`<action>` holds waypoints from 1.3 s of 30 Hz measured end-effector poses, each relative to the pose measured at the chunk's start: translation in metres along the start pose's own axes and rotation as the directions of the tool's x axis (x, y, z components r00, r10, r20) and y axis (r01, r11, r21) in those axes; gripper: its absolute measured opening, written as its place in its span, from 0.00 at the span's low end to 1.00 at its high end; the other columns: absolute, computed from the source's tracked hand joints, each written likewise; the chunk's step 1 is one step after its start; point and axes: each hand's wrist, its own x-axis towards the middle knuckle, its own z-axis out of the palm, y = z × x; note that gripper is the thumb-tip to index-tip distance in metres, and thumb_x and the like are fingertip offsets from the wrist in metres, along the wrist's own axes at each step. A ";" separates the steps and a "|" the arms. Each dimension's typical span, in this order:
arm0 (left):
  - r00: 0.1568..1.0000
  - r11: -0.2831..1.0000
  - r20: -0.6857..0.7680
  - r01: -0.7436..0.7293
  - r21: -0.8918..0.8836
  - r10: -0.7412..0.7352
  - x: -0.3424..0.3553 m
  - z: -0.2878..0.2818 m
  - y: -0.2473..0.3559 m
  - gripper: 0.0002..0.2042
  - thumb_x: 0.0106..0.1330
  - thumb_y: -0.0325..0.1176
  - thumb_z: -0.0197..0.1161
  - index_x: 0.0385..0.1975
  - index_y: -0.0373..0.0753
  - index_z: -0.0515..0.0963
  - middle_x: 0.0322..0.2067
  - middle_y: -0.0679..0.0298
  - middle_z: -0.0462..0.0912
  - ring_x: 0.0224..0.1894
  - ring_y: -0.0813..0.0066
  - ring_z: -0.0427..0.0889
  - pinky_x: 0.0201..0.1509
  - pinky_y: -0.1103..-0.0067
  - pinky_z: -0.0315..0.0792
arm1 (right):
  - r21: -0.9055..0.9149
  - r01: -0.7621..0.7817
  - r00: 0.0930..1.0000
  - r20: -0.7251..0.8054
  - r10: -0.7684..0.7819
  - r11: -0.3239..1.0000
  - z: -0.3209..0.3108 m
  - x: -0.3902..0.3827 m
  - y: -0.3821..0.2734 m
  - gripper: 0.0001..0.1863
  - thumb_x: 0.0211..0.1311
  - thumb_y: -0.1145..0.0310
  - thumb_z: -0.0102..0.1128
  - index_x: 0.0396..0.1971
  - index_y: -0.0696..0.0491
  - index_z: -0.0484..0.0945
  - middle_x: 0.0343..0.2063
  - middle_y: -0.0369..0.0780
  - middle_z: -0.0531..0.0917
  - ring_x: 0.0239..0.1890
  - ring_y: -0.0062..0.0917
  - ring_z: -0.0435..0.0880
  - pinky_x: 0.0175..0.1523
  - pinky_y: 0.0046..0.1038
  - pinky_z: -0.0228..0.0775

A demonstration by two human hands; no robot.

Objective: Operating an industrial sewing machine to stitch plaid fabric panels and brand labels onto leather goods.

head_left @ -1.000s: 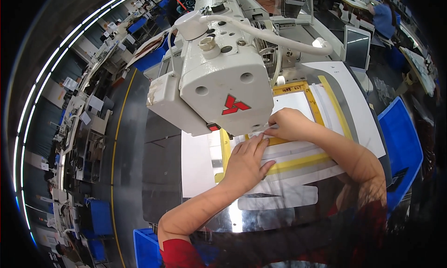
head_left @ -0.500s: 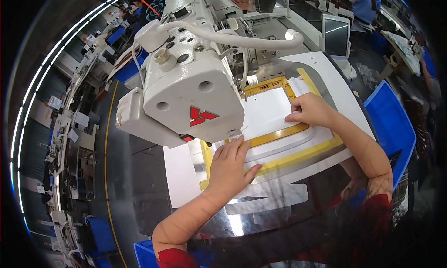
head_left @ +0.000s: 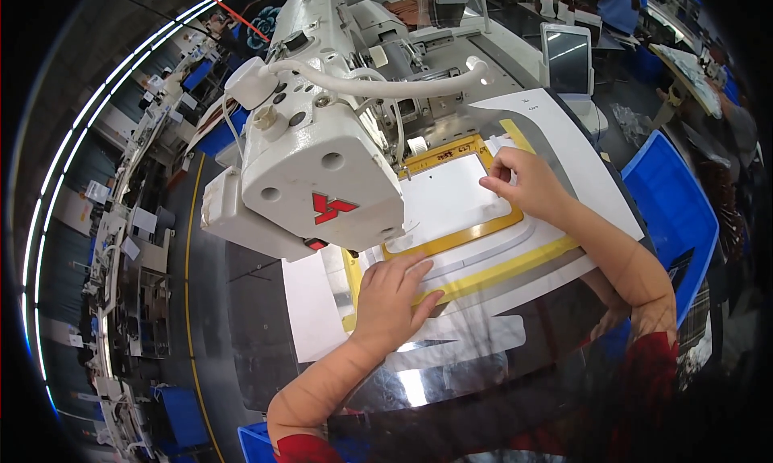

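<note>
A flat white sheet (head_left: 443, 199) lies inside a yellow-brown frame (head_left: 475, 228) under the head of a white sewing machine (head_left: 314, 161). My right hand (head_left: 527, 183) is closed, thumb and forefinger pinched at the sheet's right edge; the other fingers are curled. By the frame's front left corner, my left hand (head_left: 390, 295) rests palm down with its fingers extended and its thumb apart. Its fingertips touch the frame's front bar or the white surface just before it. The machine head hides the frame's left part.
Yellow tape strips (head_left: 499, 271) border a white base sheet on the dark, shiny table (head_left: 362, 390). A blue bin (head_left: 672, 213) stands at the right, near a screen (head_left: 567, 60). A white hose (head_left: 386, 86) arches over the machine. Another person (head_left: 617, 6) sits far right.
My right hand has moved from the sheet's near right corner farther up its right edge. The left hand stays by the frame's front. The whole view has shifted slightly.
</note>
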 end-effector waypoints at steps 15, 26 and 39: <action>0.981 0.992 -0.151 -0.124 0.024 0.126 -0.038 -0.075 0.008 0.14 0.53 0.39 0.71 0.38 0.43 0.80 0.34 0.69 0.81 0.38 0.70 0.80 0.41 0.74 0.70 | -0.126 0.733 0.670 0.303 -0.678 0.668 0.023 -0.016 -0.010 0.09 0.46 0.66 0.66 0.23 0.53 0.75 0.26 0.38 0.77 0.35 0.36 0.75 0.54 0.40 0.66; 0.139 0.142 -0.362 0.990 0.018 -0.922 -0.402 -0.028 -0.076 0.15 0.55 0.31 0.65 0.43 0.39 0.76 0.42 0.53 0.77 0.46 0.56 0.79 0.49 0.69 0.73 | 0.016 0.721 0.626 0.414 -0.661 0.693 0.033 -0.033 -0.024 0.11 0.53 0.63 0.60 0.20 0.55 0.73 0.23 0.39 0.76 0.32 0.37 0.74 0.41 0.38 0.67; -0.034 -0.031 0.204 0.999 0.019 -0.978 -0.417 -0.006 -0.117 0.08 0.52 0.31 0.59 0.30 0.37 0.79 0.29 0.60 0.83 0.32 0.63 0.84 0.34 0.69 0.75 | 0.055 0.854 0.406 0.551 -0.729 0.518 0.051 -0.069 -0.044 0.12 0.45 0.61 0.67 0.23 0.52 0.75 0.27 0.38 0.79 0.32 0.36 0.76 0.49 0.42 0.70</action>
